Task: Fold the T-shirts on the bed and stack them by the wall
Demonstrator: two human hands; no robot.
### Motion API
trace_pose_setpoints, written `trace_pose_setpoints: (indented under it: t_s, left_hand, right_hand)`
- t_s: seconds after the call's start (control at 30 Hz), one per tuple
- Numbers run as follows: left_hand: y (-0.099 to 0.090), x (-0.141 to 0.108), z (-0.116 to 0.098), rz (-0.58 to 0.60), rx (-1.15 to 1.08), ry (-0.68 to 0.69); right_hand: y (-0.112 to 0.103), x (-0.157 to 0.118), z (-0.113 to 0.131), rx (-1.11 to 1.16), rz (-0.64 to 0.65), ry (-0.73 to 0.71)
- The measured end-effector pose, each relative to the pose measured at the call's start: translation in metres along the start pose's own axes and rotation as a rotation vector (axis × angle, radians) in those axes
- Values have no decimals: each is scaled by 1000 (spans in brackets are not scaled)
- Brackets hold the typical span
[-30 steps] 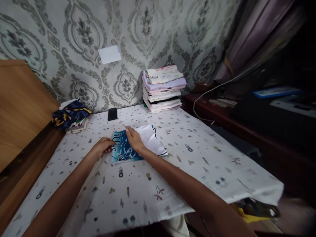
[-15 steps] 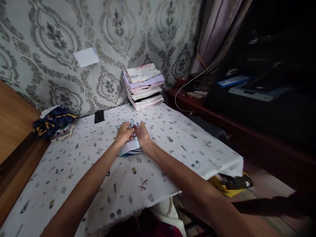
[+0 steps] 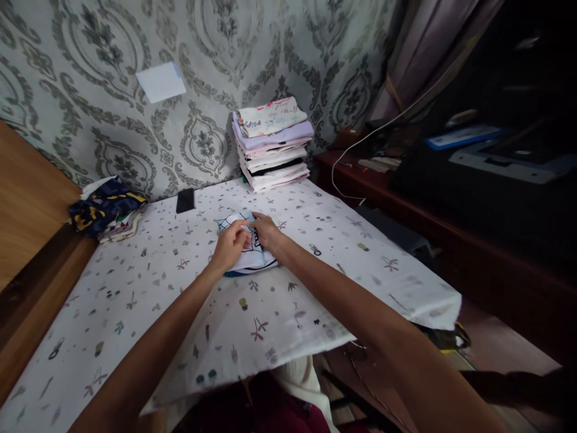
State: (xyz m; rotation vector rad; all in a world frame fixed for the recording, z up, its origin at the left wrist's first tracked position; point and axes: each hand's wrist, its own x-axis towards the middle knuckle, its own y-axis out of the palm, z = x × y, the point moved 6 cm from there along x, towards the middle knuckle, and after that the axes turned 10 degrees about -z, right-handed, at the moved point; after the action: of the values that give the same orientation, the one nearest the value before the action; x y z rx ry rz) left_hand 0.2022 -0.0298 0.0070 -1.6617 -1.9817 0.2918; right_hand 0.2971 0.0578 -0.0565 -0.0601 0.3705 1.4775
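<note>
A small folded cloth (image 3: 247, 258), pale blue and white with black line print, lies on the patterned tablecloth in front of me. My left hand (image 3: 231, 245) rests over its left part, fingers loosely bent and apart, touching the top. At the right edge, my right hand (image 3: 265, 231) has its fingers closed on the cloth's upper right side. Part of the print is covered by both hands. A darker blue layer shows at the near edge.
Folded clothes form a stack (image 3: 274, 147) against the wall. A black phone (image 3: 185, 201) lies at the back left, near a pile of dark blue and yellow fabric (image 3: 106, 207). A white cable (image 3: 336, 174) hangs by the dark red furniture (image 3: 383, 195) on the right.
The cloth now lies flatter, with more of its print showing. My left hand has loosened from its pinch onto the top, and my right hand has shifted to the right edge. The view has tilted slightly.
</note>
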Motion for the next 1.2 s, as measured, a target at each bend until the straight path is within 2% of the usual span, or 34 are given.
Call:
trace_pose_setpoints:
  t_s: [0.07, 0.13, 0.2, 0.27, 0.37, 0.43, 0.53, 0.63, 0.7, 0.83, 1.0, 1.13, 1.2]
  left_hand:
    - [-11, -9, -3, -27, 229, 219]
    - [-12, -16, 4, -10, 431, 322]
    - [-4, -19, 16, 42, 554, 330]
    - [4, -20, 25, 61, 615, 320]
    - [12, -20, 27, 59, 584, 341]
    - [7, -18, 27, 64, 481, 349]
    - [-21, -3, 34, -16, 301, 302]
    - [-58, 30, 53, -131, 198, 169]
    - [-71, 54, 66, -109, 162, 106]
    - [-66, 87, 76, 78, 81, 99]
    - [-55, 96, 76, 244, -16, 89]
    - [-49, 102, 77, 351, -90, 110]
    - [-46, 108, 78, 364, -80, 142]
  right_hand:
    - [-3, 4, 1, -45, -33, -59]
    - [-6, 3, 4, -91, -46, -127]
    - [-10, -1, 10, -131, -57, -198]
    - [-9, -10, 22, -232, -57, -366]
    - [10, -30, 34, -455, 20, -718]
    - [25, -40, 29, -547, 89, -821]
    - [36, -44, 12, -622, 101, -823]
    - [35, -44, 1, -679, 96, -845]
    - [33, -44, -2, -709, 110, -839]
    - [32, -48, -1, -785, 135, -806]
    - [38, -63, 3, -1030, 87, -800]
    - [40, -70, 5, -1179, 63, -698]
    - [41, -71, 6, -1218, 73, -642]
